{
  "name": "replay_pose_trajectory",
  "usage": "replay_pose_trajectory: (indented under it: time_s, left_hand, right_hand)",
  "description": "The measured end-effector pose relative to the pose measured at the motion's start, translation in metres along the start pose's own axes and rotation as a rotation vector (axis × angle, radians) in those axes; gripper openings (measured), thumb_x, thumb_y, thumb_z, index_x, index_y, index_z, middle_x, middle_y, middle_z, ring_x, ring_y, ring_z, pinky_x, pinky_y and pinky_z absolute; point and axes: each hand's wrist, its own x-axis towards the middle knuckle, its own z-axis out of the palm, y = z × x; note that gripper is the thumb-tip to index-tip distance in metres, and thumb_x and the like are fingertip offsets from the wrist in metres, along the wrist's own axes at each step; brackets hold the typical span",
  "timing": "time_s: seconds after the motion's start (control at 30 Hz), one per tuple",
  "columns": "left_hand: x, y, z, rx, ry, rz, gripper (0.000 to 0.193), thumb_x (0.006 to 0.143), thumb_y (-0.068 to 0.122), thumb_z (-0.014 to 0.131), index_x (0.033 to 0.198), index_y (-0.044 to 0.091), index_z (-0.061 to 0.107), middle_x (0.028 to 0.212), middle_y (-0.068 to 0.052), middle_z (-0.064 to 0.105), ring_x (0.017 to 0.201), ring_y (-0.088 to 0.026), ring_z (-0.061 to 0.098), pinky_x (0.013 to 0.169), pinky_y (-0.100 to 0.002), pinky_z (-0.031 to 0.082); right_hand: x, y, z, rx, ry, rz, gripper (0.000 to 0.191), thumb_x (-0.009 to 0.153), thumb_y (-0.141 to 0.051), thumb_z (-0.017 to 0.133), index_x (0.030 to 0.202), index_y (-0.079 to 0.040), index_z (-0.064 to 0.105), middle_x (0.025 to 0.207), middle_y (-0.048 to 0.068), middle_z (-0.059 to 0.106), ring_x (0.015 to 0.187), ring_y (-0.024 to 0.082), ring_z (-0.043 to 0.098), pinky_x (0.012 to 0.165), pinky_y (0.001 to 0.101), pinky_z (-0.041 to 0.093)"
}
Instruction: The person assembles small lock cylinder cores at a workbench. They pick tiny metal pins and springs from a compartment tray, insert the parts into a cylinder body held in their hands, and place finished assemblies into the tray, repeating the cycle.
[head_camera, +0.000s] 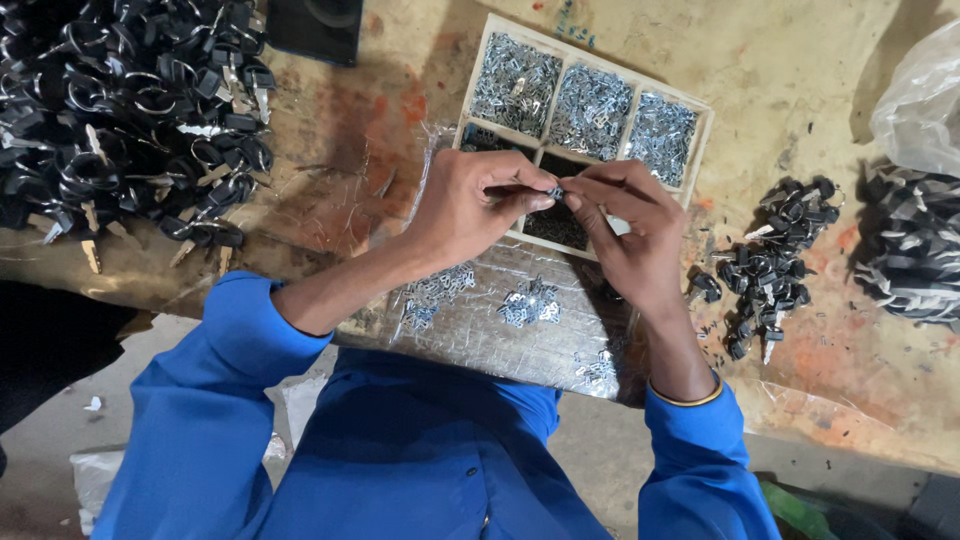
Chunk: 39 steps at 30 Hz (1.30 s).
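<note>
Where the two hands meet above the near edge of the tray (478, 60), they pinch one small dark part (556, 191) between them. The left hand (470, 205) comes in from the left, thumb and forefinger closed on the part's left side. The right hand (625, 225) comes from the right, its fingertips (572, 199) pressed to the same part, so both hands grasp it together. What kind of part it is cannot be told; it is too small and half hidden by the fingers.

The tray is a pale wooden box split into compartments. The three far ones are full of small silvery metal pieces (590, 110); the near ones, partly under the hands, look darker.

Just near of the hands lies a clear plastic sheet (500, 330) with small heaps of silvery bits (530, 303) on it. To the right, on the worn table (800, 60), sits a small heap of black-headed keys (770, 265), and farther right a bigger dark heap (915, 260) below a clear bag (925, 100). At far left a large pile of black-headed keys on rings (130, 110) covers the table. Both arms wear blue sleeves (220, 400).
</note>
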Motion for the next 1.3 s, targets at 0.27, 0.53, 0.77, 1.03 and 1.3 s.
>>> replay_pose_trajectory:
  time_s: [0.27, 0.53, 0.77, 1.03, 1.3]
  left_hand:
    - [-0.001, 0.002, 0.001, -0.002, 0.043, 0.017, 0.02, 0.088, -0.003, 0.08, 0.107, 0.002, 0.076, 0.103, -0.01, 0.08, 0.095, -0.016, 0.08, 0.082, -0.027, 0.066]
    - [-0.001, 0.005, 0.001, -0.024, 0.038, -0.006, 0.02, 0.088, -0.002, 0.081, 0.107, 0.001, 0.075, 0.103, -0.01, 0.08, 0.095, -0.015, 0.08, 0.082, -0.027, 0.066]
    - [0.0, 0.003, 0.001, -0.007, 0.022, 0.002, 0.019, 0.088, -0.001, 0.081, 0.106, 0.001, 0.076, 0.102, -0.01, 0.08, 0.093, -0.015, 0.08, 0.081, -0.026, 0.067]
    - [0.0, -0.006, 0.002, 0.036, 0.012, 0.023, 0.017, 0.089, 0.001, 0.081, 0.105, 0.004, 0.078, 0.1, -0.01, 0.08, 0.089, -0.016, 0.08, 0.08, -0.027, 0.069]
    - [-0.003, -0.007, 0.003, 0.045, 0.024, 0.033, 0.018, 0.088, 0.001, 0.081, 0.106, 0.003, 0.077, 0.102, -0.011, 0.079, 0.093, -0.019, 0.08, 0.083, -0.029, 0.068]
  right_hand:
    - [0.003, 0.017, 0.01, -0.421, -0.046, -0.027, 0.015, 0.085, -0.011, 0.085, 0.094, -0.005, 0.075, 0.094, 0.009, 0.065, 0.092, 0.031, 0.057, 0.08, 0.0431, 0.045]
    - [0.0, 0.018, -0.002, -0.308, -0.044, -0.031, 0.012, 0.093, -0.005, 0.077, 0.105, -0.004, 0.072, 0.097, 0.009, 0.065, 0.093, 0.03, 0.055, 0.083, 0.0432, 0.041]
    - [-0.001, 0.012, -0.002, 0.191, 0.0, 0.156, 0.005, 0.104, -0.004, 0.071, 0.108, -0.001, 0.07, 0.105, 0.006, 0.066, 0.089, 0.013, 0.057, 0.079, 0.0264, 0.046]
    - [0.002, -0.001, -0.003, -0.025, 0.016, 0.058, 0.011, 0.1, -0.002, 0.076, 0.11, -0.001, 0.076, 0.109, 0.01, 0.073, 0.088, 0.015, 0.066, 0.074, 0.0278, 0.051]
    - [-0.001, 0.0, -0.005, -0.018, -0.007, -0.021, 0.015, 0.093, 0.002, 0.079, 0.108, 0.0, 0.079, 0.108, 0.009, 0.074, 0.097, 0.019, 0.071, 0.083, 0.0304, 0.056]
